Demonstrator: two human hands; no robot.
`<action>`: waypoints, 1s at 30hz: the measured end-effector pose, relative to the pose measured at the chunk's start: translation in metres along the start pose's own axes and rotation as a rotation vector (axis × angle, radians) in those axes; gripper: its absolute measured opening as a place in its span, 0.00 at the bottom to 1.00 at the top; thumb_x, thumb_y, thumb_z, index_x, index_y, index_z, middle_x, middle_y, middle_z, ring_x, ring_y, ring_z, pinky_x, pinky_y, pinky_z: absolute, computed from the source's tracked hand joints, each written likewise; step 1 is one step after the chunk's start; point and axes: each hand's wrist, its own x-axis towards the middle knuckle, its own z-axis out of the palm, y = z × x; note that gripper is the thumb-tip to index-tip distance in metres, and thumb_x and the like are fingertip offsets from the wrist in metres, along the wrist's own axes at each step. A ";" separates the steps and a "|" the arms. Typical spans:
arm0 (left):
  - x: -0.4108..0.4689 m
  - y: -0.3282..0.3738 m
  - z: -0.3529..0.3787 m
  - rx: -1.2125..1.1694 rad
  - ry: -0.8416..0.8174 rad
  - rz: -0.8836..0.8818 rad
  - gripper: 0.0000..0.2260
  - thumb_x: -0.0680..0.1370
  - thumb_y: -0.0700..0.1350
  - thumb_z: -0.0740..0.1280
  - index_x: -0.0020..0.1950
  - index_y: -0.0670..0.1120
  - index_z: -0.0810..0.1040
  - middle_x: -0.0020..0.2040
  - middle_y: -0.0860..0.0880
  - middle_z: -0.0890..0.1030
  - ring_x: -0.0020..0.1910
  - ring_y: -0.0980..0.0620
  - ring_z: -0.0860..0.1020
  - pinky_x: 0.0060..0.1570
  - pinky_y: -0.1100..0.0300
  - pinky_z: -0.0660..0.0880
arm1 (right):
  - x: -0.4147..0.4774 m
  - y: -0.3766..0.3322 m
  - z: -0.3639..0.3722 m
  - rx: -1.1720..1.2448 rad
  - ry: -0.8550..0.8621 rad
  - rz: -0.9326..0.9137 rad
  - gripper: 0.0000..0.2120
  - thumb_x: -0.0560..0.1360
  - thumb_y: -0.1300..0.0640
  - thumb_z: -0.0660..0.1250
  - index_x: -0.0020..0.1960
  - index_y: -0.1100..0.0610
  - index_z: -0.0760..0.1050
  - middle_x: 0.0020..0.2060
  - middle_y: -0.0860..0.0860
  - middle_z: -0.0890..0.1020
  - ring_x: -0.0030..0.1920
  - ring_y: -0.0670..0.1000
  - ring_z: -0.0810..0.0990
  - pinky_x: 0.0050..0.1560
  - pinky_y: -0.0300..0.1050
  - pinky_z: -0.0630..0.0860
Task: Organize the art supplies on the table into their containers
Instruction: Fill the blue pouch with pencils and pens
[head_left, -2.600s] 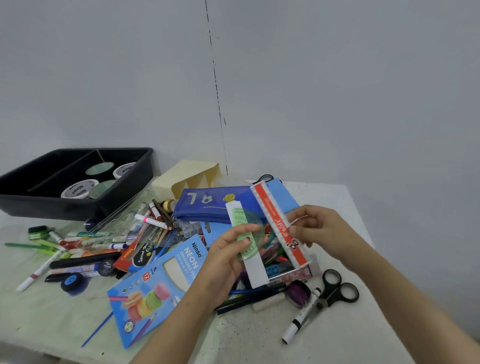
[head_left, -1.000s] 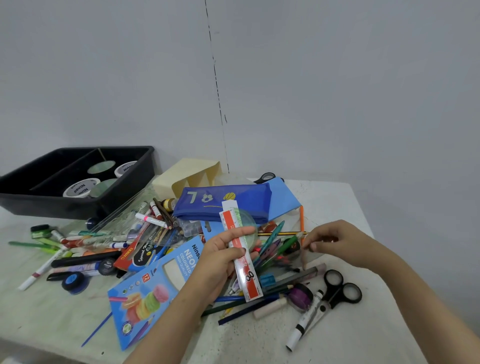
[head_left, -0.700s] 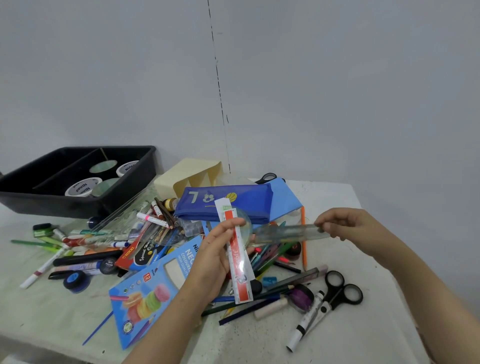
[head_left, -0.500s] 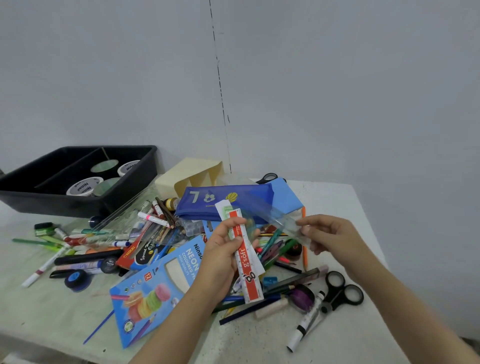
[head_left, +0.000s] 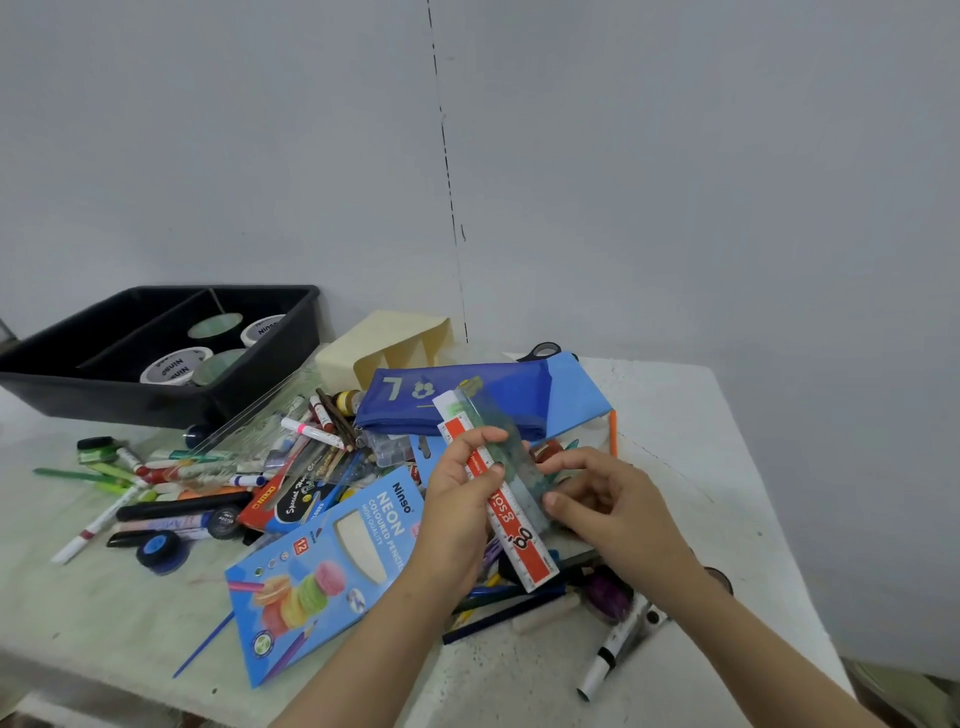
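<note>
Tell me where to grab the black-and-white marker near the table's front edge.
Pinch the marker across its lower white half, from above: it lies flat and slanted on bare table, while its upper end crowds the purple pot.

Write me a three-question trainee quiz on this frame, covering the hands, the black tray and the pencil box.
1. True or false: both hands are empty.
2. What lies inside the black tray? A) scissors B) round white containers C) a blue pouch
3. What brand name is printed on the blue pencil box?

Key
1. False: the left hand grips a red-and-white ruler, and the right hand pinches a clear ruler laid over it.
2. B
3. Ninso
</note>
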 end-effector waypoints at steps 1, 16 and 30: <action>0.000 0.000 0.000 -0.011 0.003 -0.008 0.15 0.78 0.29 0.56 0.50 0.47 0.76 0.48 0.43 0.82 0.41 0.48 0.81 0.38 0.55 0.79 | 0.000 0.000 0.000 -0.008 -0.020 -0.013 0.10 0.72 0.63 0.70 0.47 0.48 0.78 0.34 0.53 0.82 0.35 0.50 0.80 0.38 0.41 0.77; -0.007 0.010 0.000 -0.114 -0.202 -0.005 0.10 0.80 0.39 0.56 0.55 0.47 0.76 0.45 0.46 0.83 0.45 0.49 0.82 0.45 0.54 0.79 | -0.006 0.001 0.025 0.088 -0.155 -0.119 0.14 0.73 0.60 0.67 0.52 0.42 0.75 0.49 0.42 0.80 0.53 0.47 0.79 0.52 0.39 0.76; 0.006 0.026 -0.027 0.103 -0.342 0.102 0.12 0.83 0.44 0.53 0.61 0.52 0.72 0.52 0.42 0.78 0.48 0.48 0.79 0.47 0.58 0.78 | -0.006 -0.013 0.043 0.225 0.120 -0.056 0.13 0.74 0.67 0.67 0.54 0.52 0.80 0.50 0.43 0.82 0.51 0.43 0.81 0.46 0.33 0.76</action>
